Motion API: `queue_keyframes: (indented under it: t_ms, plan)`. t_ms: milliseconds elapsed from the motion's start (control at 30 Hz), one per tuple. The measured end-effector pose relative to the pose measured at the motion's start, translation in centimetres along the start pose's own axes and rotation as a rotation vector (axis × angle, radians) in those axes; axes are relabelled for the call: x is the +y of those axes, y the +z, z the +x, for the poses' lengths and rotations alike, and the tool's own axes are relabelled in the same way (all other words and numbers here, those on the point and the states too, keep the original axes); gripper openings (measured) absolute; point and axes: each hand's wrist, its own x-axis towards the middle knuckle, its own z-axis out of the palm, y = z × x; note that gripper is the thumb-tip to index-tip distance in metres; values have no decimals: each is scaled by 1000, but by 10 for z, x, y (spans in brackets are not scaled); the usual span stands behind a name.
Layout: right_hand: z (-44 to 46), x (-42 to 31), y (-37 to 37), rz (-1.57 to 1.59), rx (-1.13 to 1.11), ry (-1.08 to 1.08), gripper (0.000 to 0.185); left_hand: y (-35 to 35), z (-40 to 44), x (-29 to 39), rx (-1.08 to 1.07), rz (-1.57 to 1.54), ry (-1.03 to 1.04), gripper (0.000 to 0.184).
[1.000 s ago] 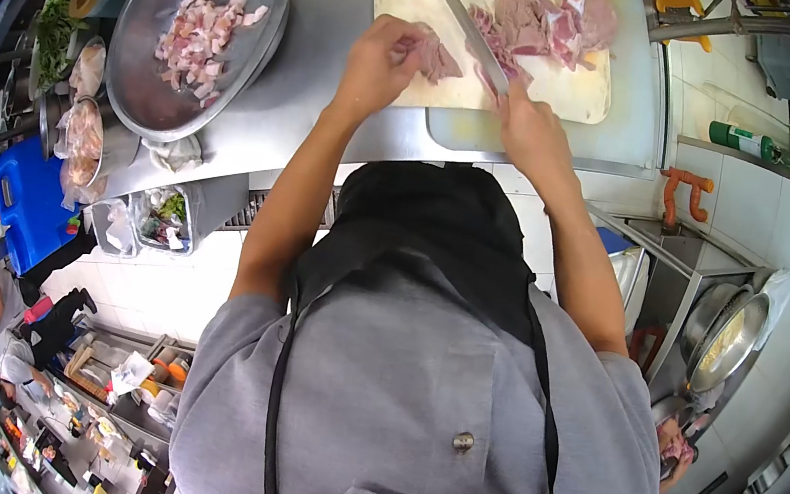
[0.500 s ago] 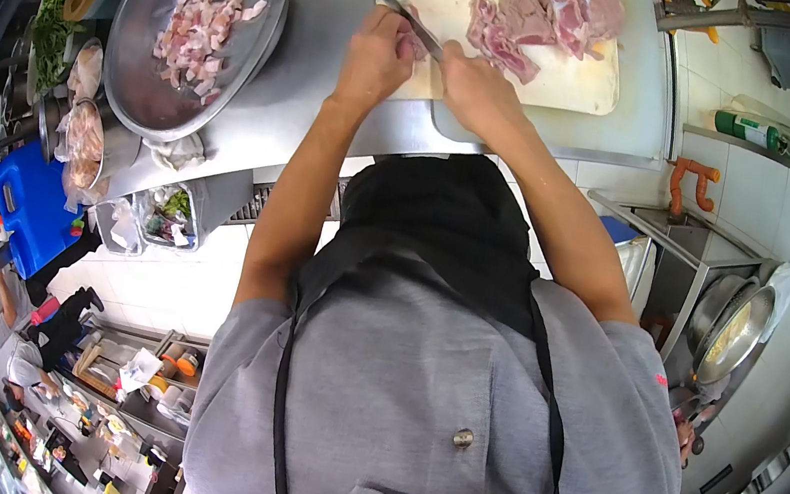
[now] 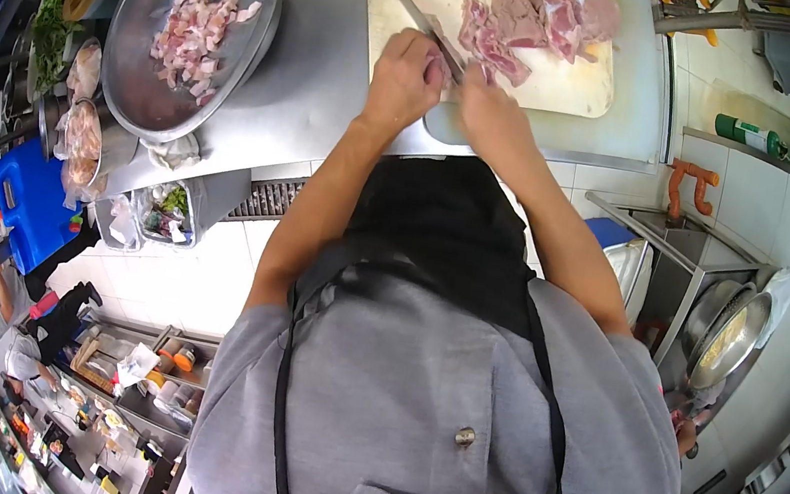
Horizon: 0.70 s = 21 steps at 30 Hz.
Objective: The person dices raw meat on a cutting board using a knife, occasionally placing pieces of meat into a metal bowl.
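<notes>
My right hand [image 3: 497, 118] grips a knife [image 3: 419, 16], whose blade slants up and left over the white cutting board [image 3: 578, 91]. Close beside it, the curled fingers of my left hand [image 3: 401, 81] hold a piece of raw meat [image 3: 435, 63] against the board's near edge. The blade passes next to that piece; whether it touches the meat I cannot tell. Larger chunks of raw meat [image 3: 521, 14] lie on the board beyond my right hand. To the left, a wide metal bowl [image 3: 139, 95] holds many small cubes of cut meat [image 3: 192, 35].
Bagged meat [image 3: 84, 138] and green herbs [image 3: 55, 22] sit left of the bowl. Below the counter [image 3: 314, 33] is a bin with scraps [image 3: 168, 210]. A metal sink [image 3: 693, 244] and pan [image 3: 733, 340] stand at right. People [image 3: 1, 318] are farther off at lower left.
Both my hands have shifted right and slightly toward me, with the knife and held meat. The board now appears slightly farther left in view.
</notes>
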Motion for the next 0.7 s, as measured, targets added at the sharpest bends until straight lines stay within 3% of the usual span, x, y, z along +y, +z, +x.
queue_keyframes:
  t_ms: [100,200,267,300,333,400,433,500,633,700]
  plan:
    - [21,-13,-3,-29,43,-30,18,-4,-5,6,-30,53,108,14]
    - [-6,-1,-18,-30,70,5,21,-6,-11,14,-19,57,39,15]
    - [-16,1,-64,343,-351,221,27,-13,-9,10,-48,-186,-61,17]
    - [-18,6,-77,495,-364,293,29,-20,-6,7,-115,-251,-35,30]
    - [-17,15,-80,505,-371,289,29,-26,-3,5,-121,-240,-41,30]
    - [-9,37,-84,303,-16,101,29,-38,11,7,-239,20,28,42]
    - [1,52,-82,313,-15,103,29,-41,21,3,-273,116,137,57]
    - [20,78,-79,7,22,110,28,-41,41,9,-382,154,260,56]
    - [27,99,-83,-122,92,102,26,-26,70,8,-698,247,536,51]
    - [36,96,-92,-184,116,179,26,-13,69,9,-680,255,495,48]
